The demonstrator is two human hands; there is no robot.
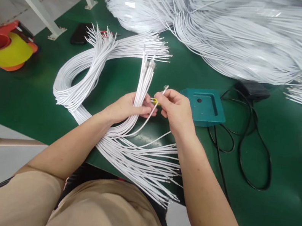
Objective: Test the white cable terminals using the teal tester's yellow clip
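Observation:
My left hand (125, 108) is closed around an upright bunch of white wires (142, 84) with small metal ends at the top. My right hand (178, 112) pinches the end of a single white wire (150, 115), which curves up from the coil below. Between the two hands sits a small yellow piece (155, 101) with two pale prongs; fingers partly cover it, and I cannot tell its kind or which hand bears it. Beneath my forearms, loose wire ends (142, 162) fan out rightward over the table's front edge. The rest of the coil (71, 76) loops to the left.
Large heaps of white wires (240, 31) fill the back of the green table (282, 212). A teal tray-like device (209, 108) stands right of my hands, near a black adapter (251, 91) and looping black cables (269, 159). At far left is a yellow-and-red tape dispenser (8, 48).

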